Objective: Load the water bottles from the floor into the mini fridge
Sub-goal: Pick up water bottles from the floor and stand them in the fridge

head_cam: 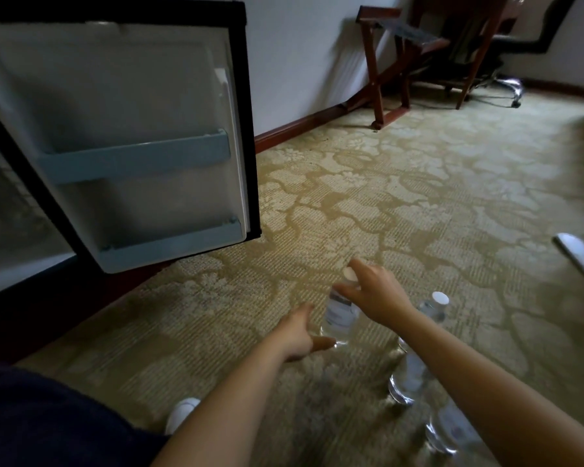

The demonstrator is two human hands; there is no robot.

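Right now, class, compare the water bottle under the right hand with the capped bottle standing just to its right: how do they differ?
The gripped bottle is held at its neck by the right hand, with the left hand open beside its base; the free bottle is touched by nothing. The gripped bottle shows full length; the free bottle's lower part hides behind the forearm. Both are clear with white caps.

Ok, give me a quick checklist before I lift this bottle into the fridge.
1. Black mini fridge's door open: ok.
2. Right hand gripping the neck of the white-capped clear plastic water bottle: ok.
3. Left hand supporting its base: not ok, open beside it.
4. Lower grey door shelf free: ok.
5. Space in fridge interior: cannot tell, too dark.
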